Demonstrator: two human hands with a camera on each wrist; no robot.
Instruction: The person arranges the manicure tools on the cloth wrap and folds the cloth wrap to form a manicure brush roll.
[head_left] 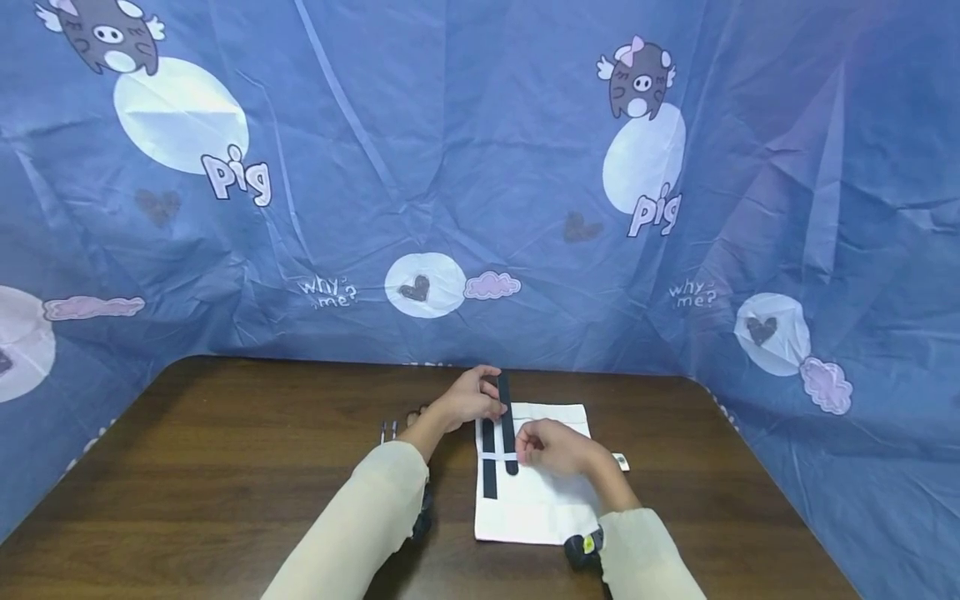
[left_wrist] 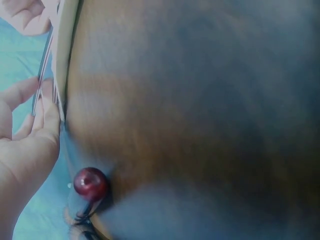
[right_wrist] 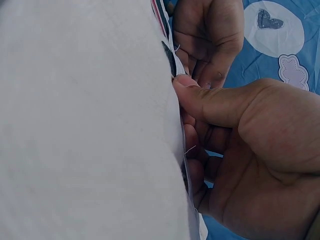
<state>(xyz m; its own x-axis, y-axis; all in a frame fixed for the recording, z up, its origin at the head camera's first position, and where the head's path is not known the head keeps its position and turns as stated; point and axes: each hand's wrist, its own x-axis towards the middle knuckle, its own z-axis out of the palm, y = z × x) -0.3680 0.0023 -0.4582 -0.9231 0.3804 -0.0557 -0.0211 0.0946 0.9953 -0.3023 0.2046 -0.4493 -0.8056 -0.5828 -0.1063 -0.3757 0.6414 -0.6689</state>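
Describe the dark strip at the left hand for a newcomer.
On the brown wooden table, find the white fabric panel and its white elastic band. The dark strip passes under it, pinched by the left hand; its near end is rounded, unlike the square-ended neighbouring strip.

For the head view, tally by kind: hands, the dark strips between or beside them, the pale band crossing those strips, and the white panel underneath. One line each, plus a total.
Hands: 2
Dark strips: 2
Pale band: 1
White panel: 1
Total: 6
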